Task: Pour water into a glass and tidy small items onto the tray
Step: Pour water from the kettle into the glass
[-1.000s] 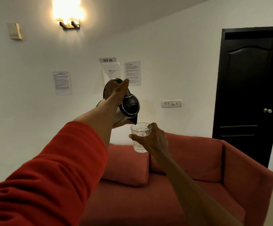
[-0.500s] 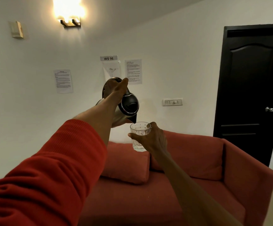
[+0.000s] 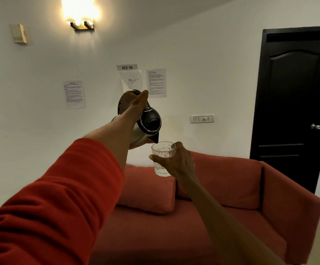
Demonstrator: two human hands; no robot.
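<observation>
Two arms reach forward from the bottom edge, both raised toward the wall.

Red sleeve (image 3: 46, 205): nearest item, ribbed knit, covers the left upper arm and stops short of the bare forearm.

Left hand (image 3: 133, 104): wrapped round the handle of a kettle (image 3: 149, 124), thumb lying along the top; the other fingers are hidden behind the handle. Kettle is steel-bodied with a black lid, tipped forward and down, spout just above the rim of the glass. Whether water is running from the spout cannot be told.

Right hand (image 3: 176, 161): fingers curled round the side of a glass (image 3: 163, 157), thumb across the near face. Glass is clear, patterned, held upright in the air above the sofa, directly below the kettle spout.

Sofa (image 3: 232, 197): orange-red, two back cushions, boxy arm on the right, beneath both arms.

Wall behind: three printed sheets, a label reading "WS 06" (image 3: 127, 67), a switch plate (image 3: 202, 118), a lit wall lamp (image 3: 80, 14).

Door (image 3: 297, 104): dark, closed, far right.
</observation>
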